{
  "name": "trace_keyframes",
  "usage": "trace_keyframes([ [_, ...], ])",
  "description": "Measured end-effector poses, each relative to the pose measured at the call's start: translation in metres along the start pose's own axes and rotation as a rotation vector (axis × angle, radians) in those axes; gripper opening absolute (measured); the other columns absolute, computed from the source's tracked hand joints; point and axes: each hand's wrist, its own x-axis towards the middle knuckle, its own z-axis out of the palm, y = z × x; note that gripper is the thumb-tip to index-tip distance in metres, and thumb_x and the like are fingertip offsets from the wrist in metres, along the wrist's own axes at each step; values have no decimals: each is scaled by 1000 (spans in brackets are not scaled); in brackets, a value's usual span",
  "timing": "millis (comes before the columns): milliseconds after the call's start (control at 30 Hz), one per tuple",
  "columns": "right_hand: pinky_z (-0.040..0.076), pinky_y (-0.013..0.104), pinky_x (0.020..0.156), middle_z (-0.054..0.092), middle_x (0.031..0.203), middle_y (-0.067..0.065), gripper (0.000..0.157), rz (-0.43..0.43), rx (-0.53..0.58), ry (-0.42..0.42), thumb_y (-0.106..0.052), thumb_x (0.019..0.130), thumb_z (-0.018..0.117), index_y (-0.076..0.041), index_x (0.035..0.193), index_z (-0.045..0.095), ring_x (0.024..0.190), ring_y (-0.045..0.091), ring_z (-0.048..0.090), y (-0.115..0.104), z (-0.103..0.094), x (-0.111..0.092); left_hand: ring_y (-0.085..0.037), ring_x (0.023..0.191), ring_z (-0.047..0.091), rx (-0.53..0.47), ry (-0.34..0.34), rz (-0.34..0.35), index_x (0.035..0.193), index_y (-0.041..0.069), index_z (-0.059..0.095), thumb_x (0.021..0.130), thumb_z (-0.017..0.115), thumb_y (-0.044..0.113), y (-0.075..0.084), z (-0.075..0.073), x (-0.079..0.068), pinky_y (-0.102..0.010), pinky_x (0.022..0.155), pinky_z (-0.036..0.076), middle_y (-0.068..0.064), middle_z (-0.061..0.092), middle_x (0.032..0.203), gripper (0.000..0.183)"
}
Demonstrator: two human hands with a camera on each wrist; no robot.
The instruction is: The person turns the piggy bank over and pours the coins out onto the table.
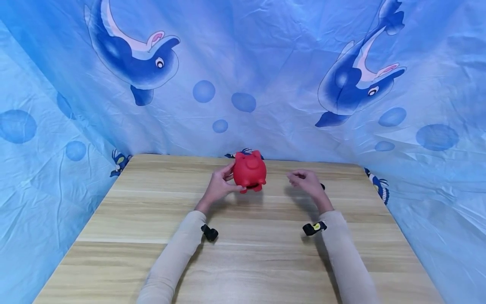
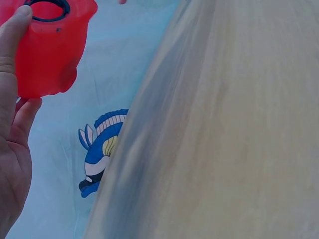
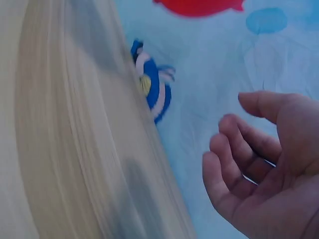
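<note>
The head camera is looking forward and down from above the person's arms, taking in the whole wooden counter (image 1: pixel 243 253), both hands and the blue dolphin-print sheet (image 1: pixel 265 63) behind. The left wrist camera is sitting very close beside the left hand (image 2: pixel 12 149), facing along the counter edge toward the sheet. The right wrist camera is sitting equally close by the right hand (image 3: pixel 264 169), facing the same way. All three views are sharing the counter, the sheet and the red piggy bank (image 1: pixel 249 171).
</note>
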Motion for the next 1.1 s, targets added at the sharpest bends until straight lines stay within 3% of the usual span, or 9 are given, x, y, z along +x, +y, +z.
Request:
trace_keyframes([
  [133, 55, 56, 97, 67, 115, 27, 61, 31, 82, -94, -44, 100, 64, 8, 133, 60, 110, 47, 63, -7, 16, 0, -36, 130, 59, 16, -9, 4, 153, -2, 41, 77, 87, -1, -1, 3, -1, -54, 100, 51, -22, 53, 149, 89],
  [300, 53, 61, 96, 63, 131, 27, 69, 9, 173, -228, -51, 106, 49, 3, 149, 46, 118, 50, 59, -14, 32, 2, -37, 131, 58, -5, -27, 6, 154, -3, 39, 78, 87, -2, -4, 6, -1, -56, 101, 50, -23, 51, 150, 89],
  [433, 51, 63, 98, 58, 140, 27, 72, 2, 209, -320, -57, 107, 37, -2, 154, 41, 122, 44, 59, -22, 43, 3, -39, 132, 56, -24, -33, 8, 154, -4, 38, 79, 86, -2, -4, 8, -1, -58, 101, 49, -25, 49, 151, 89],
  [600, 53, 58, 98, 63, 135, 24, 83, 26, 224, -326, -69, 102, 35, -2, 151, 44, 120, 33, 61, -26, 51, 7, -38, 132, 57, -21, -37, -11, 154, -3, 38, 79, 86, -1, -5, 10, -1, -50, 101, 51, -23, 49, 152, 89],
  [767, 55, 57, 95, 64, 133, 23, 88, 37, 238, -337, -73, 99, 36, -2, 150, 47, 120, 32, 63, -26, 55, 11, -37, 131, 58, 5, -38, -16, 153, -4, 40, 78, 87, 1, -7, 10, -1, -38, 98, 54, -23, 52, 149, 89],
  [900, 54, 59, 96, 63, 136, 22, 87, 43, 233, -349, -76, 97, 39, -8, 150, 48, 121, 32, 62, -29, 56, 12, -38, 130, 59, 20, -46, -13, 153, -4, 40, 78, 87, 2, -7, 11, -2, -37, 97, 54, -24, 52, 149, 89],
  [1100, 53, 61, 97, 70, 123, 17, 75, 63, 214, -346, -64, 101, 44, -3, 143, 56, 111, 29, 65, -32, 58, 12, -38, 130, 59, 30, -50, -12, 152, -5, 41, 79, 87, 2, -8, 11, -4, -36, 98, 54, -24, 53, 148, 87],
])
